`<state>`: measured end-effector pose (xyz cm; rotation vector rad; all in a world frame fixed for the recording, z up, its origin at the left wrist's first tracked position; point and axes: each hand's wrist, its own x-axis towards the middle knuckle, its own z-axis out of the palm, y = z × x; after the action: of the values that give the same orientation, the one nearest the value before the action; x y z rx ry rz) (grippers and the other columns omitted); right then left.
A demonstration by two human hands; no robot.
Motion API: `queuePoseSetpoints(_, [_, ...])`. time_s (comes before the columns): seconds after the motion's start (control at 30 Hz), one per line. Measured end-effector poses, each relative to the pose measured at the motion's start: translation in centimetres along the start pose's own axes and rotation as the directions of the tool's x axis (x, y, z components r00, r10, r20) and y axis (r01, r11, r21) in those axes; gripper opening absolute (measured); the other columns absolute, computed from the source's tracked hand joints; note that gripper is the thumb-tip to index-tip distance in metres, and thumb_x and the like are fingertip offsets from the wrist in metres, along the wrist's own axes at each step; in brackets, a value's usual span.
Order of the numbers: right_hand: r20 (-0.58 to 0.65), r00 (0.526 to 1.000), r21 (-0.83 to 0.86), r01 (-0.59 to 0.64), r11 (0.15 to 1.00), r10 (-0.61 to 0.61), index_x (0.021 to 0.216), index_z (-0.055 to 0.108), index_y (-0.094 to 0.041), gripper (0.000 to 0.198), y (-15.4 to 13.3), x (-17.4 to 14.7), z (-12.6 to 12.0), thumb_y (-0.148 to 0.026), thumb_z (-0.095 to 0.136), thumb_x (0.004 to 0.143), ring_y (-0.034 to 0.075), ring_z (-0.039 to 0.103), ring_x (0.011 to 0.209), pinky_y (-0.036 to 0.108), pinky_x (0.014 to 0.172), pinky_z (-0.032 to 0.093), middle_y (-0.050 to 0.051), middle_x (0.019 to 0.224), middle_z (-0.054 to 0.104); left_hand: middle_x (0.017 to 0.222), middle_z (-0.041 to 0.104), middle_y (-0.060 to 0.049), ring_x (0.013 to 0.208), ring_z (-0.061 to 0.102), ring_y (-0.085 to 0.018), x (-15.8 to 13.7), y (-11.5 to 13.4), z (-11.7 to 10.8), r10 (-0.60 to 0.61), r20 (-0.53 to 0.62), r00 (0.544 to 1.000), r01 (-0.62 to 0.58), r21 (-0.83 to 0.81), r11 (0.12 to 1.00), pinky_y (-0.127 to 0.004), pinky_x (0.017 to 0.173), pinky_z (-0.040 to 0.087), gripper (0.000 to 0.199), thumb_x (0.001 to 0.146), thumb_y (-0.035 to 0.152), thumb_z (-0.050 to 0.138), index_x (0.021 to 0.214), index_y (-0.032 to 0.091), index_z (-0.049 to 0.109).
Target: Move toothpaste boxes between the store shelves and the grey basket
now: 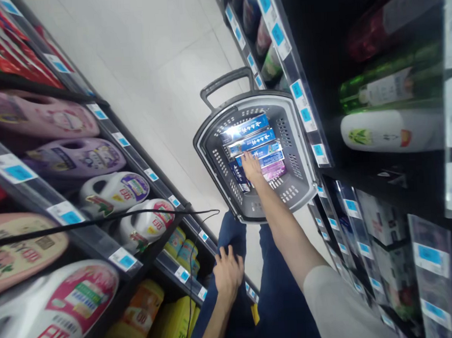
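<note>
A grey plastic shopping basket (307, 179) stands on the floor before my legs, its handle tipped to the far side. Inside lie several long boxes that look like toothpaste boxes: blue-and-white ones such as the far toothpaste box (248, 127), a dark blue box (239, 177) at the left, and a purple box (275, 171) nearer me. My right hand (251, 166) reaches into the basket, its fingers stretched out onto a blue toothpaste box (270, 151) in the middle of the pile. With fingers spread, my left hand (228, 272) rests on my left leg, holding nothing.
Shelves with detergent bottles (114, 191) line the left side. On the right, a dark shelf holds bottles, among them a white bottle (392, 130). A black cable (137, 213) crosses the left side. Pale tiled floor (158, 56) stretches beyond the basket.
</note>
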<state>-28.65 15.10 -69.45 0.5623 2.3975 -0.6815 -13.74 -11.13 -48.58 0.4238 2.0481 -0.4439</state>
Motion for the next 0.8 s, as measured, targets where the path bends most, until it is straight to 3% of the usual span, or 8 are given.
queuePoseSetpoints(0.13, [-0.08,0.995,-0.1,0.051,0.994,-0.06,0.139,0.053,-0.011,0.054,0.5,1.1,2.0,0.002,0.04,0.088,0.031,0.038,0.142,0.052,0.111,0.036,0.02,0.151,0.049,0.133,0.058,-0.02,0.112,0.059,-0.033,0.7,-0.1,-1.1,-0.007,-0.011,1.0,0.007,0.006,1.0,-0.035,0.071,0.057,0.05,0.099,0.033,0.036,0.137,0.014,0.061])
queuePoseSetpoints(0.27, [-0.011,0.978,-0.136,0.207,0.969,-0.21,0.13,0.058,-0.007,0.046,1.7,0.6,3.0,0.0,0.048,0.086,0.035,0.045,0.133,0.053,0.108,0.036,0.023,0.144,0.052,0.129,0.06,-0.02,0.111,0.059,-0.033,0.9,0.0,-1.8,0.013,-0.037,0.999,-0.012,0.025,1.0,-0.036,0.07,0.057,0.048,0.098,0.033,0.036,0.133,0.014,0.064])
queuePoseSetpoints(0.43, [0.065,0.907,-0.21,0.421,0.883,-0.417,0.122,0.061,-0.007,0.037,3.6,-2.4,1.5,-0.008,0.057,0.086,0.035,0.051,0.121,0.053,0.104,0.039,0.022,0.129,0.061,0.123,0.061,-0.019,0.107,0.06,-0.033,1.0,0.3,-2.3,0.027,-0.054,0.998,-0.024,0.044,0.999,-0.034,0.067,0.056,0.044,0.098,0.032,0.037,0.125,0.013,0.066])
queuePoseSetpoints(0.57, [0.045,0.853,-0.22,0.516,0.828,-0.52,0.124,0.06,-0.011,0.047,3.7,-6.6,-0.8,-0.024,0.073,0.08,0.034,0.052,0.118,0.048,0.1,0.042,0.02,0.129,0.06,0.125,0.06,-0.02,0.105,0.06,-0.032,1.0,0.2,-1.6,0.041,-0.066,0.997,-0.037,0.06,0.997,-0.033,0.068,0.055,0.045,0.098,0.032,0.038,0.126,0.013,0.067])
queuePoseSetpoints(0.63, [-0.012,0.861,-0.174,0.498,0.849,-0.508,0.128,0.059,-0.013,0.054,3.3,-9.3,-1.9,-0.027,0.076,0.079,0.033,0.054,0.115,0.047,0.1,0.043,0.019,0.127,0.061,0.126,0.06,-0.021,0.106,0.059,-0.032,0.9,0.2,-1.2,0.049,-0.074,0.996,-0.044,0.067,0.997,-0.034,0.069,0.055,0.046,0.098,0.031,0.037,0.128,0.013,0.066])
queuePoseSetpoints(0.7, [-0.113,0.901,-0.062,0.414,0.908,-0.419,0.131,0.058,-0.013,0.06,2.7,-12.4,-2.9,-0.03,0.076,0.077,0.033,0.057,0.112,0.045,0.099,0.045,0.018,0.123,0.063,0.126,0.06,-0.021,0.106,0.059,-0.033,0.6,0.2,-0.9,0.055,-0.081,0.995,-0.05,0.068,0.996,-0.036,0.07,0.055,0.047,0.098,0.032,0.036,0.129,0.012,0.066])
queuePoseSetpoints(0.8, [-0.307,0.948,0.237,0.164,0.958,-0.086,0.139,0.053,-0.015,0.07,1.4,-17.4,-4.2,-0.035,0.075,0.075,0.03,0.061,0.108,0.041,0.097,0.049,0.015,0.12,0.065,0.125,0.059,-0.022,0.107,0.058,-0.034,-0.1,0.2,-0.7,0.056,-0.089,0.994,-0.051,0.053,0.997,-0.037,0.07,0.056,0.047,0.098,0.032,0.036,0.127,0.011,0.066])
